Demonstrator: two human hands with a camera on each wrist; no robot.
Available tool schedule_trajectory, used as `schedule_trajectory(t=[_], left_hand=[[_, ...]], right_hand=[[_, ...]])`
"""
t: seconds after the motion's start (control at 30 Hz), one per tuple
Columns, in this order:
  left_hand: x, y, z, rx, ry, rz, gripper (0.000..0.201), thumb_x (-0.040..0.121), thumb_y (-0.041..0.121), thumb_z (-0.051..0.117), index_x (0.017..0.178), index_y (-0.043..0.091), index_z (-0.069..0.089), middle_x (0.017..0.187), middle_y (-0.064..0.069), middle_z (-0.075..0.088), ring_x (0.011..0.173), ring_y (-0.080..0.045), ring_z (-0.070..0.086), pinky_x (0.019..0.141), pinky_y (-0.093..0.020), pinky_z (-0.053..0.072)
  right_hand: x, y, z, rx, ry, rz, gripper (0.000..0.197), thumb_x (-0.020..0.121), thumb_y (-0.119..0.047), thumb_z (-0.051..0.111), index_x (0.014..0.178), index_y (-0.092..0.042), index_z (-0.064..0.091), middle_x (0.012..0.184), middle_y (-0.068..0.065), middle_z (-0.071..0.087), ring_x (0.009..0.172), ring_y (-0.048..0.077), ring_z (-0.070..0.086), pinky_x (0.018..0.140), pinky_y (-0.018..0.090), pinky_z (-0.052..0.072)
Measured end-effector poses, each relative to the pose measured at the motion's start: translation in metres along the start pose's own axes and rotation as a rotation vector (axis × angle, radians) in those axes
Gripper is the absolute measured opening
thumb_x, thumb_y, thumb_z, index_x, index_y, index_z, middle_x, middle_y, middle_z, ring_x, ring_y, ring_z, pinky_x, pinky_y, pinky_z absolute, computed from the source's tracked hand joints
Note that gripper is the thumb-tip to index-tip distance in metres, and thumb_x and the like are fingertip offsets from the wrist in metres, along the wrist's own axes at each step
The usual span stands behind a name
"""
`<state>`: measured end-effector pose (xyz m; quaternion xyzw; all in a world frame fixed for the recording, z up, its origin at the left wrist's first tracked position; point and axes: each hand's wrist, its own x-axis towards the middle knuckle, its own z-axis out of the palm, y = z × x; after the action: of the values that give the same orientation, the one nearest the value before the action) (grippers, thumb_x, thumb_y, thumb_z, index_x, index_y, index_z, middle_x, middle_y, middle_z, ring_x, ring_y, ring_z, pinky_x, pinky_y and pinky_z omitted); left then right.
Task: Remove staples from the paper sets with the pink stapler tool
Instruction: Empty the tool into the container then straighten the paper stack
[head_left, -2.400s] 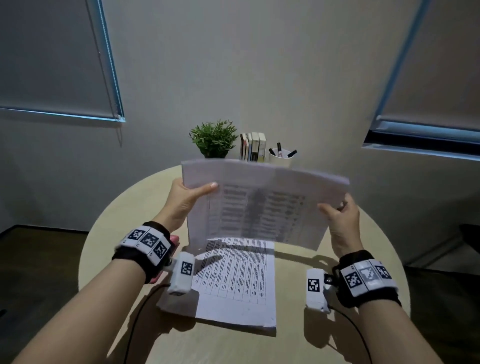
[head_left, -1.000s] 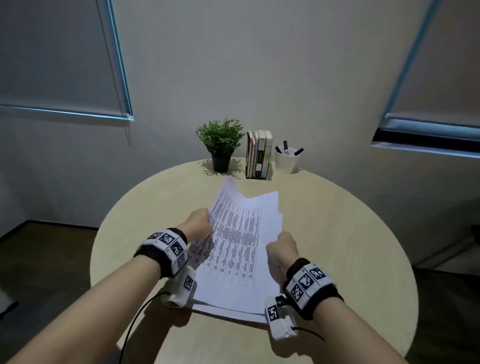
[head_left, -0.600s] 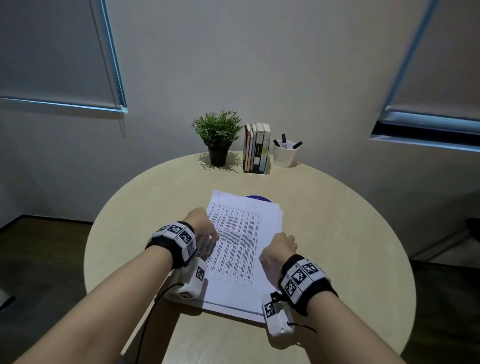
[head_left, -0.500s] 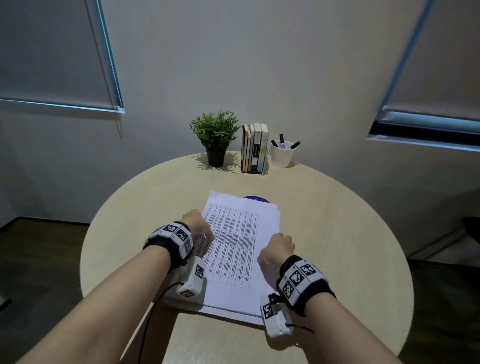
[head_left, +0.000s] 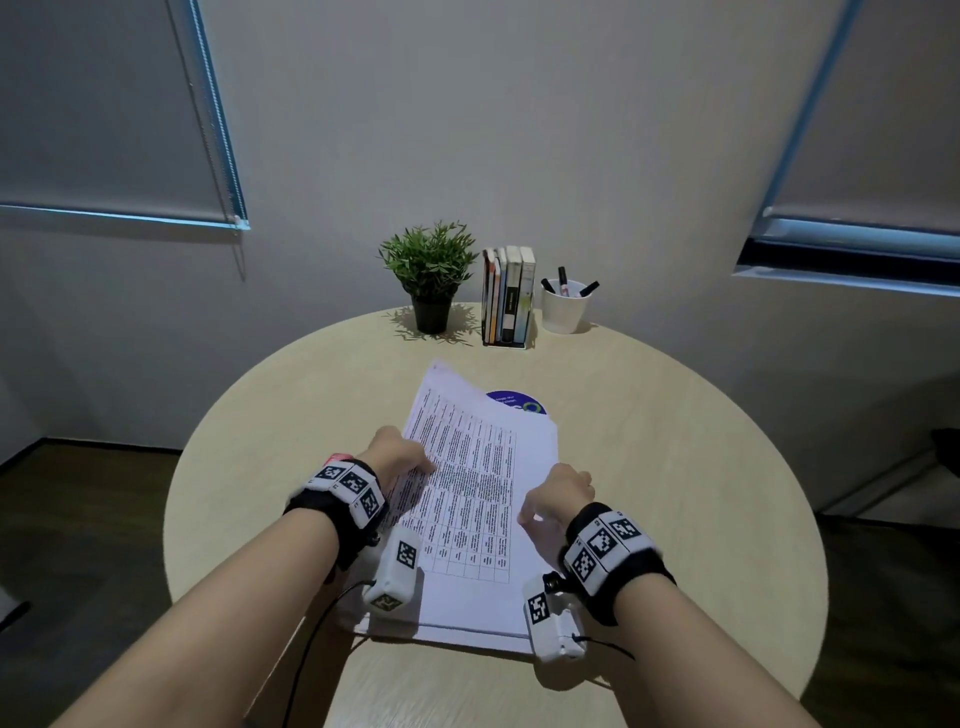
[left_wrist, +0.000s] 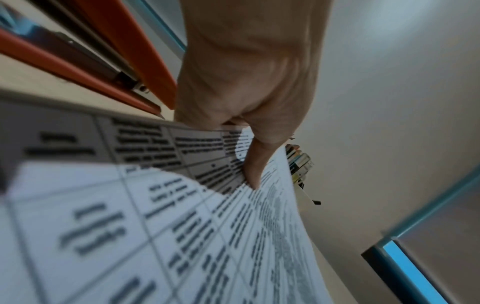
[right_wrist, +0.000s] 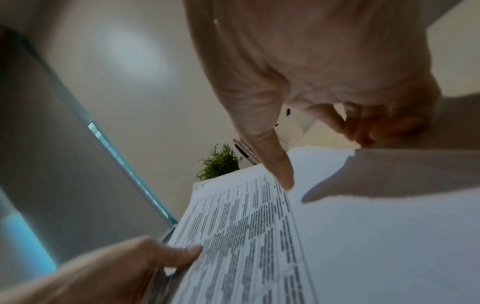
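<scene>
A stack of printed paper sets (head_left: 478, 493) lies in the middle of the round table. My left hand (head_left: 400, 457) pinches the left edge of the top set, thumb on the print (left_wrist: 253, 164), and the set's far left corner curls up off the stack. The same hand shows at the lower left of the right wrist view (right_wrist: 166, 259). My right hand (head_left: 558, 496) hovers at the stack's right edge with loosely curled fingers and holds nothing; its thumb (right_wrist: 280, 164) stands just above the sheet. The pink stapler (left_wrist: 109, 53) lies beside my left wrist, mostly hidden in the head view (head_left: 340, 458).
A blue disc (head_left: 517, 404) peeks from under the stack's far edge. At the back of the table (head_left: 675, 467) stand a potted plant (head_left: 428, 270), a row of books (head_left: 509, 296) and a white cup of markers (head_left: 563, 309). Cables trail from both wrists.
Both hands brought the raised paper set down onto the stack. Since then the left hand has lifted the top set's left edge, so its far corner now curls up.
</scene>
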<state>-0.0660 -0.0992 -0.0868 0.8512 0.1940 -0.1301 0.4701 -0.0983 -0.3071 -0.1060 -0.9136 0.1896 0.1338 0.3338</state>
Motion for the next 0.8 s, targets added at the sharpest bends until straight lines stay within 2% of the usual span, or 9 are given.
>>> schedule_trajectory(t=[0.1, 0.17, 0.27, 0.33, 0.43, 0.53, 0.6, 0.67, 0.8], left_hand=[[0.006, -0.011, -0.002, -0.117, -0.039, 0.014, 0.046, 0.081, 0.008, 0.073, 0.116, -0.008, 0.046, 0.102, -0.02, 0.061, 0.081, -0.032, 0.06, 0.07, -0.039, 0.052], [0.002, -0.01, -0.007, -0.246, -0.076, 0.076, 0.036, 0.081, 0.003, 0.071, 0.112, -0.006, 0.055, 0.098, -0.024, 0.066, 0.075, -0.032, 0.063, 0.069, -0.041, 0.054], [-0.009, 0.003, -0.018, -0.411, -0.117, 0.197, 0.028, 0.082, -0.004, 0.067, 0.109, -0.007, 0.059, 0.104, -0.028, 0.067, 0.077, -0.032, 0.066, 0.071, -0.042, 0.057], [-0.016, 0.022, -0.032, -0.442, -0.135, 0.298, 0.034, 0.082, 0.008, 0.071, 0.111, -0.004, 0.059, 0.101, -0.022, 0.067, 0.076, -0.024, 0.065, 0.066, -0.035, 0.055], [-0.03, 0.051, -0.055, -0.343, -0.099, 0.494, 0.053, 0.075, 0.03, 0.079, 0.118, 0.007, 0.058, 0.109, -0.008, 0.067, 0.095, -0.018, 0.066, 0.082, -0.034, 0.055], [-0.062, 0.079, -0.067, -0.334, 0.009, 0.812, 0.031, 0.082, 0.016, 0.072, 0.111, 0.007, 0.066, 0.1, -0.004, 0.071, 0.089, -0.012, 0.069, 0.074, -0.022, 0.057], [-0.081, 0.092, -0.071, -0.475, 0.078, 0.934, 0.025, 0.083, 0.01, 0.071, 0.107, 0.003, 0.068, 0.097, -0.007, 0.072, 0.087, -0.016, 0.07, 0.071, -0.025, 0.058], [-0.086, 0.094, -0.074, -0.6, 0.121, 0.98, 0.025, 0.081, 0.007, 0.071, 0.105, 0.002, 0.067, 0.095, -0.005, 0.072, 0.087, -0.016, 0.07, 0.072, -0.028, 0.058], [-0.075, 0.07, -0.063, -0.615, 0.032, 0.863, 0.042, 0.073, 0.021, 0.078, 0.108, 0.001, 0.066, 0.102, -0.014, 0.07, 0.094, -0.026, 0.067, 0.081, -0.043, 0.057]], right_hand=[[-0.001, 0.003, -0.007, 0.294, 0.074, 0.085, 0.033, 0.076, -0.009, 0.075, 0.097, -0.008, 0.049, 0.127, 0.015, 0.038, 0.109, 0.032, 0.045, 0.09, 0.04, 0.052], [-0.001, 0.0, -0.013, 0.687, 0.044, 0.107, 0.043, 0.077, 0.004, 0.072, 0.113, 0.001, 0.049, 0.128, 0.015, 0.039, 0.111, 0.033, 0.045, 0.084, 0.042, 0.057], [-0.008, -0.007, -0.027, 1.038, -0.058, 0.07, 0.03, 0.081, 0.017, 0.064, 0.101, 0.003, 0.048, 0.099, 0.012, 0.047, 0.095, 0.027, 0.058, 0.083, 0.036, 0.056], [-0.01, -0.014, -0.038, 1.066, -0.042, -0.024, 0.022, 0.082, 0.016, 0.061, 0.099, 0.005, 0.052, 0.092, 0.013, 0.06, 0.085, 0.024, 0.066, 0.08, 0.032, 0.057], [-0.015, -0.031, -0.058, 0.943, 0.156, -0.282, 0.022, 0.085, 0.007, 0.059, 0.106, 0.003, 0.062, 0.097, 0.015, 0.072, 0.086, 0.026, 0.071, 0.068, 0.03, 0.058], [-0.035, -0.05, -0.084, 0.876, 0.364, -0.554, 0.012, 0.09, -0.002, 0.056, 0.101, -0.002, 0.061, 0.093, 0.008, 0.069, 0.083, 0.022, 0.068, 0.069, 0.026, 0.055], [-0.047, -0.058, -0.097, 0.879, 0.451, -0.693, 0.002, 0.093, -0.006, 0.056, 0.094, -0.007, 0.057, 0.088, 0.005, 0.064, 0.075, 0.013, 0.061, 0.07, 0.024, 0.049], [-0.053, -0.061, -0.102, 0.899, 0.45, -0.779, 0.009, 0.092, -0.006, 0.06, 0.098, -0.013, 0.058, 0.091, -0.002, 0.065, 0.077, 0.004, 0.061, 0.071, 0.017, 0.049], [-0.053, -0.044, -0.089, 0.945, 0.297, -0.736, 0.029, 0.084, 0.001, 0.069, 0.109, -0.01, 0.06, 0.099, -0.001, 0.071, 0.089, 0.014, 0.069, 0.072, 0.017, 0.055]])
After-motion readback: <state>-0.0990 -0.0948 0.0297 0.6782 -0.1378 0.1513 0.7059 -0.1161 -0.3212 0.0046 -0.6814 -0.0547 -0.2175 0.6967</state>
